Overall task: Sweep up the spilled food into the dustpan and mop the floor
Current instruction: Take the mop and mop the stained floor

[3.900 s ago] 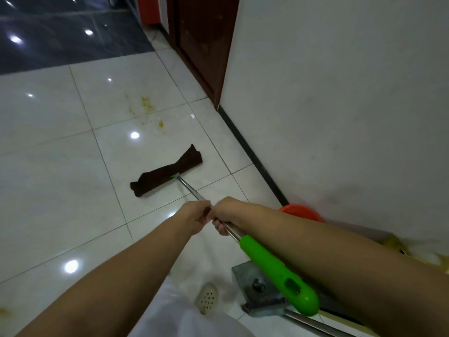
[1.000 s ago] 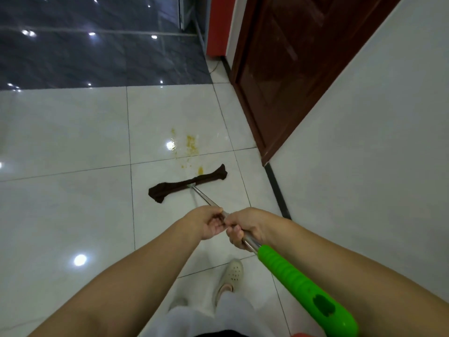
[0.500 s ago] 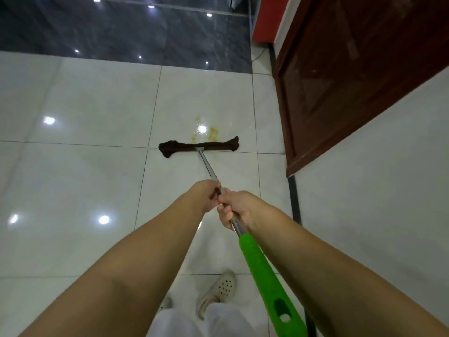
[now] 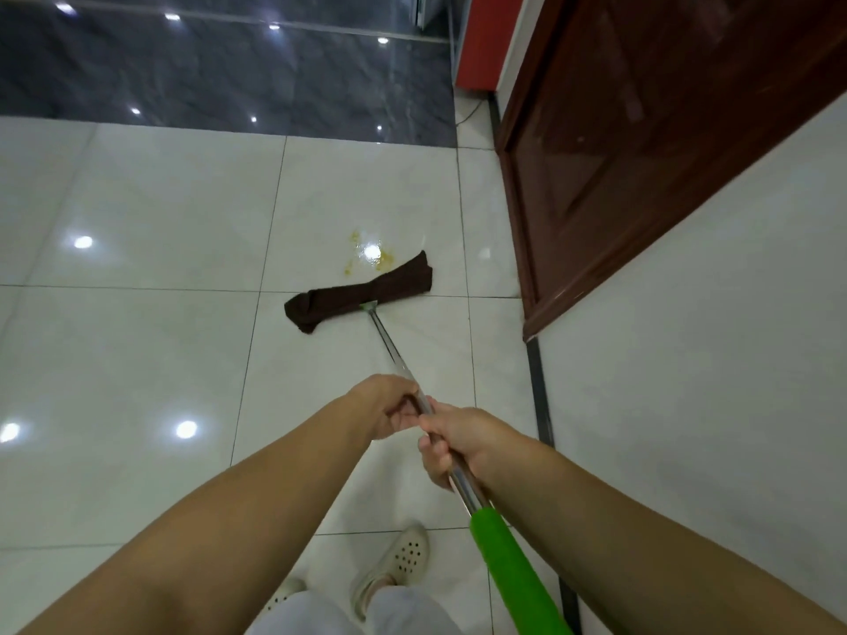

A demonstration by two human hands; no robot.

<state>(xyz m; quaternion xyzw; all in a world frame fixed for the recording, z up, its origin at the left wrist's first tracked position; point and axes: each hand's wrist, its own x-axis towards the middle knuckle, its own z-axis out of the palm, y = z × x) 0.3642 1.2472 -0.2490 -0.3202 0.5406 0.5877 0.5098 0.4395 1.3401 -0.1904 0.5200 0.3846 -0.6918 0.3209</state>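
Both hands hold the mop pole (image 4: 394, 355): the left hand (image 4: 389, 405) has its fingers curled round the metal shaft, and the right hand (image 4: 458, 444) grips it just behind, above the green grip (image 4: 513, 575). The brown mop cloth (image 4: 360, 291) lies flat on the white floor tiles (image 4: 137, 359), its far end touching the yellow spill (image 4: 371, 258). A light glare hides part of the spill. The grip's end is cut off at the frame's bottom edge. Two pale shoes (image 4: 398, 561) show below, near a brown door (image 4: 641, 130).

Indoor hallway, glossy white floor tiles (image 4: 137, 359), dark marble strip (image 4: 206, 71), brown wooden door (image 4: 641, 153), plain white wall (image 4: 710, 336)
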